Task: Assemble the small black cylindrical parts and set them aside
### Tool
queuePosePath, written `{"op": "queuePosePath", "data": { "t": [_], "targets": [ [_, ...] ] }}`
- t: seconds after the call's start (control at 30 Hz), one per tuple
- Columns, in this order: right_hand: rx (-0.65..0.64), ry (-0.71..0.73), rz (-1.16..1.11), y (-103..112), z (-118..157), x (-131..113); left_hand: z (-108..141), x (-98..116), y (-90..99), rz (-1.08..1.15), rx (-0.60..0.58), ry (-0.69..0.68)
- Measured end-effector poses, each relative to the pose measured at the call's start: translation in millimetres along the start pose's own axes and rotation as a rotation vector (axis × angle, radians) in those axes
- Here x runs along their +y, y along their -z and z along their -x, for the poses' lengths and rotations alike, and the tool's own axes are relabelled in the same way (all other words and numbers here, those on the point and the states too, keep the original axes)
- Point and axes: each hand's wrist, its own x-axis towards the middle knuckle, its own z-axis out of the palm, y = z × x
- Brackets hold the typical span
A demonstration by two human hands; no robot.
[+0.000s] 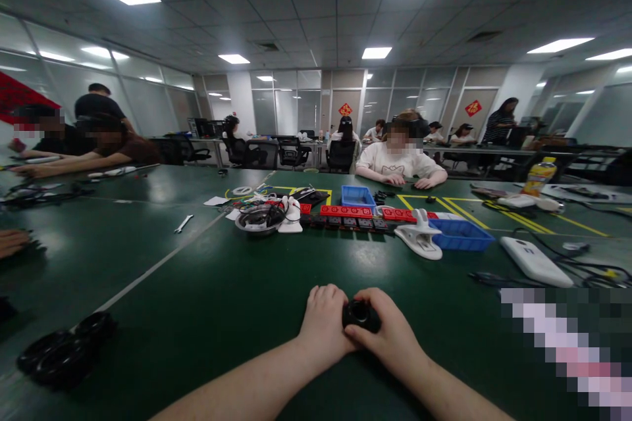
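Note:
My right hand [390, 327] is closed around a small black ring-shaped piece [363, 323] with a round hollow on top, thumb at the near side and fingers at the far side. Against the left side of that piece rests my left hand [326, 317]. Its fingers are curled down together, and whatever lies under them is hidden. Both hands are low over the green table [237, 316], close to its near edge. Several black rings [62, 355] lie in a cluster on the table to the far left; what they are is unclear.
Across the middle stand a row of red and black blocks [345, 214], blue bins [459, 237], a white clamp-like stand [422, 237] and a round tray [257, 220] of wires. A wrench [184, 223] lies left; a white device [536, 262] with cables lies right. A person sits opposite.

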Motion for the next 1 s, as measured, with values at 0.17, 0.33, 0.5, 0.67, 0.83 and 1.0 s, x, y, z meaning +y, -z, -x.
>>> {"op": "queuePosePath", "data": {
  "t": [0.17, 0.33, 0.5, 0.67, 0.83, 1.0],
  "targets": [
    [-0.009, 0.070, -0.023, 3.4, 3.4, -9.3, -1.5, -6.4, 0.7, 0.073, -0.037, -0.086],
    [-0.066, 0.183, -0.090, 8.9, 4.6, -13.8, -6.9, -19.9, 3.6, 0.149, -0.127, -0.286],
    [-0.084, 0.254, -0.116, 7.6, 6.4, -18.0, -8.1, -24.2, 6.5, 0.128, -0.195, -0.372],
    [-0.140, 0.275, 0.005, 8.0, 11.0, -25.0, -10.2, -23.8, 7.9, 0.149, -0.254, -0.355],
    [-0.104, 0.355, 0.087, 14.2, 11.4, -21.5, -9.6, -22.6, 7.3, 0.148, -0.272, -0.364],
    [0.061, 0.205, 0.087, 8.3, 9.8, -8.6, -4.8, -14.1, 9.0, 0.149, -0.168, -0.308]
  ]
}}
